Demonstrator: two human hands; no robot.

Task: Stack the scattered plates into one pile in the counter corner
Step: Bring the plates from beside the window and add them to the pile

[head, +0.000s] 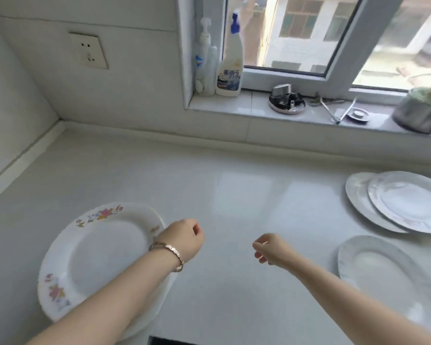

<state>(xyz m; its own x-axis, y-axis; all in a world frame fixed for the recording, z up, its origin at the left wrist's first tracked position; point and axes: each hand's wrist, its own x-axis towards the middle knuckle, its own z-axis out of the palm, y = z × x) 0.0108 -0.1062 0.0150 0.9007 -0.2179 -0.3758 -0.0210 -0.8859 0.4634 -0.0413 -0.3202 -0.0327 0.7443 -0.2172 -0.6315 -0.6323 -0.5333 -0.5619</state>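
Plates are found in two groups on the table. A floral plate lies near the front left edge, and white rims under it suggest that a pile has been started there. Three plain plates are left at the right. Two overlap by the right edge, the upper one resting partly on the lower one. A single plate lies nearer the front, apart from both.

Nothing is held by either of the hands. The left hand, a bracelet on its wrist, is just past the floral plate's right rim. Its fingers are folded under and hidden, so it cannot be told whether they are clenched or slack. The right hand is held above bare table between the groups, fingers loosely curled and empty.

The step in hand is judged to be a reach for the next plain plate. The single plate is nearest the right hand, so it would probably be taken first. Its low rim would have to be pinched at the edge and lifted. It would then be carried left and set squarely on the floral plate. The far left corner is well apart from the pile, which may need to be shifted there.
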